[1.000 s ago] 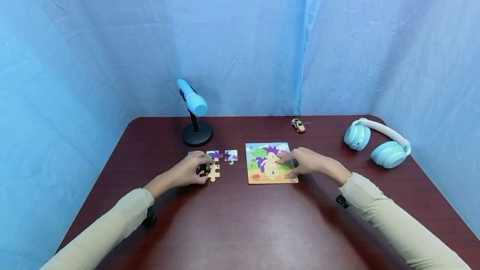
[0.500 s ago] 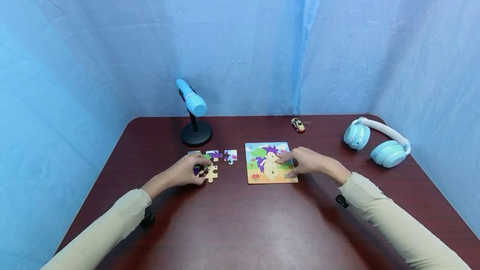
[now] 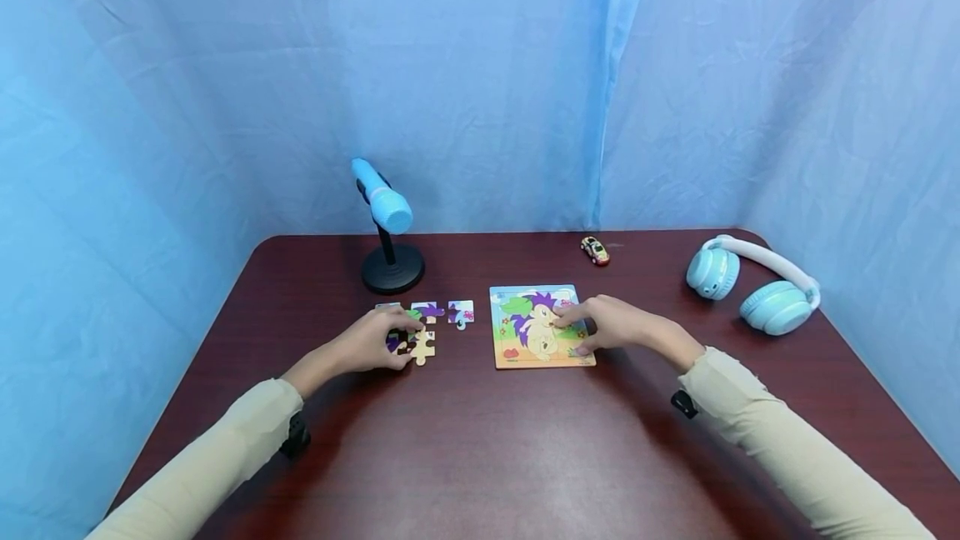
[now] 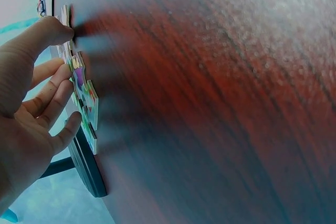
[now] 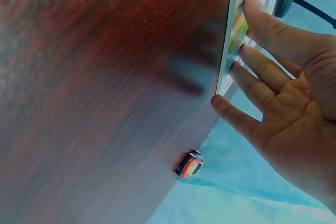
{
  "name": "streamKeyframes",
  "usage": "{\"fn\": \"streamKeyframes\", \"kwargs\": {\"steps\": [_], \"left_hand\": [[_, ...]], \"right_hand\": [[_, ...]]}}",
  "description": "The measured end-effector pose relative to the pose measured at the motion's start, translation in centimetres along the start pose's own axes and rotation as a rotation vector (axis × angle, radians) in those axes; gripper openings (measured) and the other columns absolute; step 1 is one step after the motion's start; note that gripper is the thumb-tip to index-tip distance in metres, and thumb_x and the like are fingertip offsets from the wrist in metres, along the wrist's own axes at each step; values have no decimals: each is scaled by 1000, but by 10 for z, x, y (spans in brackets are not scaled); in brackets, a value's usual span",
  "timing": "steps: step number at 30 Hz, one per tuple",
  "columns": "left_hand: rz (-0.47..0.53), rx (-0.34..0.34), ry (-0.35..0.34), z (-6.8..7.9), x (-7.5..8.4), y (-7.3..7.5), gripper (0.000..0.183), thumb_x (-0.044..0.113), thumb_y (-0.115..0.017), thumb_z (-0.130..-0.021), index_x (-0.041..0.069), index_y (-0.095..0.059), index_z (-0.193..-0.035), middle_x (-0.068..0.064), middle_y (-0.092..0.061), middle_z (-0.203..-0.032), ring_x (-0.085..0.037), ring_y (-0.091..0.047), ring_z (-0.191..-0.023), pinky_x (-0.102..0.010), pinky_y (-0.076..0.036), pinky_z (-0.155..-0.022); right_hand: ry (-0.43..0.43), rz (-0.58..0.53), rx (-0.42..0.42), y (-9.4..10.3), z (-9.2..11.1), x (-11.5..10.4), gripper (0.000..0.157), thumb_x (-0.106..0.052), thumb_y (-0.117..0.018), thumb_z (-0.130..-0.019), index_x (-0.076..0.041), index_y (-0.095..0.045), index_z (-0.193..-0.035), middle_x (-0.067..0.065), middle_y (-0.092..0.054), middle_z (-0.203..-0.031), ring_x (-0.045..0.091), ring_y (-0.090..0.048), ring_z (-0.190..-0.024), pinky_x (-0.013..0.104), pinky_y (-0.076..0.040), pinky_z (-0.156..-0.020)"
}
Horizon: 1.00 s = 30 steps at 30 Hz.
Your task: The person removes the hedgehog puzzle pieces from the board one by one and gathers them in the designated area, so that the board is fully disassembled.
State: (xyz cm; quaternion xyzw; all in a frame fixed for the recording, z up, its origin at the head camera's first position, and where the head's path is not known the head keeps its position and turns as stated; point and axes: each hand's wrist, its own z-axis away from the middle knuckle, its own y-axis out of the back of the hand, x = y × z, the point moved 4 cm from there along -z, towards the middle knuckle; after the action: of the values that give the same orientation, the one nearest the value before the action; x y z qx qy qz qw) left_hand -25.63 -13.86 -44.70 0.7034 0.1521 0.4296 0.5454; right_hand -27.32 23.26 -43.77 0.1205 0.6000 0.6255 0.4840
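Nearby, mic (image 3: 392,211) behind pcs (image 3: 429,311), car (image 3: 595,251) past board (image 3: 506,332), h'phones (image 3: 776,309) aside; L fingers (image 4: 65,132), R fingers (image 5: 233,115) wide

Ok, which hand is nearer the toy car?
Right. The right hand touches the puzzle board, on the person's side of the toy car; the left hand is at the loose jigsaw pieces, farther off to the left.

The head camera looks forward and down over the reddish-brown wood-grained table (image 3: 480,448). Both wrist views, near and sideways, share a small multicoloured toy car (image 5: 189,164).
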Motion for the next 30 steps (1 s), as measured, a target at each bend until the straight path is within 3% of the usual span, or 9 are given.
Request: {"fn": "streamKeyframes", "kwargs": {"steps": [23, 30], "left_hand": [[14, -11, 26, -1, -2, -1, 44, 18, -80, -84, 8, -71, -126, -6, -69, -120, -20, -58, -102, -42, -52, -92], [2, -14, 22, -1, 0, 1, 44, 18, -80, -85, 8, -71, -126, -6, -68, -121, -21, -59, -104, -44, -52, -94]], "right_hand": [[-25, 2, -15, 0, -2, 3, 55, -18, -81, -87, -17, -65, -140, 11, -53, -153, 34, -45, -145, 55, -42, -112], [-14, 2, 26, 6, 0, 5, 60, -21, -83, -85, -15, -63, -141, 13, -57, -148, 32, -53, -137, 53, -47, -107]]}}
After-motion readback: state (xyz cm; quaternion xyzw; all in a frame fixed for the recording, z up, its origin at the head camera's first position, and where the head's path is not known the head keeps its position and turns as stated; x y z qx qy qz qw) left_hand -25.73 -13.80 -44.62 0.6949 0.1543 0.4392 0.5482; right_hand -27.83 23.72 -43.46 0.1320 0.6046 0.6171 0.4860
